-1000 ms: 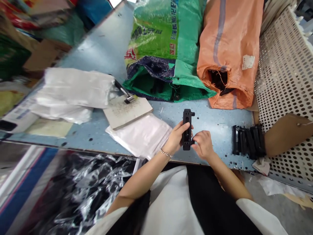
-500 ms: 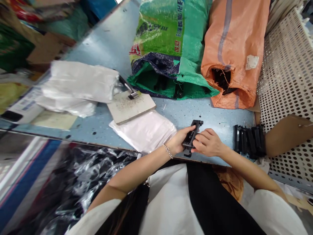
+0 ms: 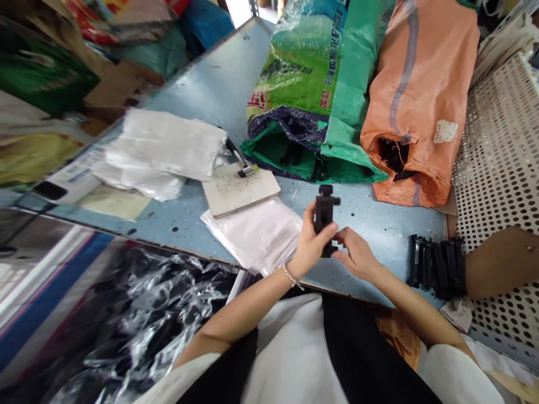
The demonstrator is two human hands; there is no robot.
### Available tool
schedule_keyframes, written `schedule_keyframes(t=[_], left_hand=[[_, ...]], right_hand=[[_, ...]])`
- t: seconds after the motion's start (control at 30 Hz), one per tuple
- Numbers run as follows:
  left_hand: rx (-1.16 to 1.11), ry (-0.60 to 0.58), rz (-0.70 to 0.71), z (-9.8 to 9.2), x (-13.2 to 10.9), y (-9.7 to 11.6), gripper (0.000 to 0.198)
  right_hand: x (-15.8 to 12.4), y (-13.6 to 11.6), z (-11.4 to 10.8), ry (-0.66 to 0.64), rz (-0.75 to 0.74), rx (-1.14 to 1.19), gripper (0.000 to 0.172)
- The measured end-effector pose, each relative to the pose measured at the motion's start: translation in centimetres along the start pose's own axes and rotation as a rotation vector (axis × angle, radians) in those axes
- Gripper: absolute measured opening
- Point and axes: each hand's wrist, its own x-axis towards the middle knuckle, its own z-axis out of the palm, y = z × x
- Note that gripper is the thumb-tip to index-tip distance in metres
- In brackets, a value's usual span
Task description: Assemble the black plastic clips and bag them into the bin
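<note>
Closest to the camera, at the bottom of the frame, a white and black garment, with both bare forearms reaching up from it. Lower left, a heap of crumpled clear plastic (image 3: 138, 325) lies below the table's near edge.

Centre frame now: the left hand (image 3: 311, 244), a bracelet (image 3: 290, 276) on its wrist, is wrapped round a black plastic part (image 3: 325, 210), fingers closed on its middle and holding it upright just above the table (image 3: 202, 95). The right hand (image 3: 356, 255) comes in from the right with its fingers drawn narrow, the tips pinching the part's lower end. The top end of the part sticks up clear of both hands.

Just left of the hands, a flat stack of clear plastic bags (image 3: 256, 233) lies at the table's near edge. Over at the right edge, a row of more black parts (image 3: 438, 266) stands packed together, beside a brown cardboard piece (image 3: 501, 261).

Further up, a grey board (image 3: 240, 191) rests partly on the bags, with a small tool (image 3: 242, 163) on its far end. Left of that, rumpled white sacks (image 3: 164, 146).

At the back, upper centre, a green sack (image 3: 311, 95) lies open towards the hands, dark items inside its mouth. Touching its right side, an orange sack (image 3: 416, 101), its mouth open too. Far right, a perforated metal panel (image 3: 492, 168).
</note>
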Motion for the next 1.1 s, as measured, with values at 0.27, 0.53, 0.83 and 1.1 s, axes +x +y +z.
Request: schedule_keyframes(t=[0.27, 0.53, 0.83, 1.1], left_hand=[[-0.141, 0.095, -0.259, -0.7, 1.5, 1.3, 0.047], [0.268, -0.127, -0.237, 3.0, -0.5, -6.5, 0.043], [-0.084, 0.198, -0.197, -1.0, 2.3, -5.5, 0.037], [-0.274, 0.067, -0.396, -2.6, 1.9, 0.5, 0.065]], right_hand=[[1.1, -1.1, -0.2, -0.120, 0.044, 0.035, 0.043], [14.4, 3.1, -1.9, -0.061, 0.551, -0.363, 0.046], [15.8, 4.3, -0.1, -0.134, 0.669, -0.247, 0.037], [3.9, -0.3, -0.5, 0.028, 0.310, -0.024, 0.044]])
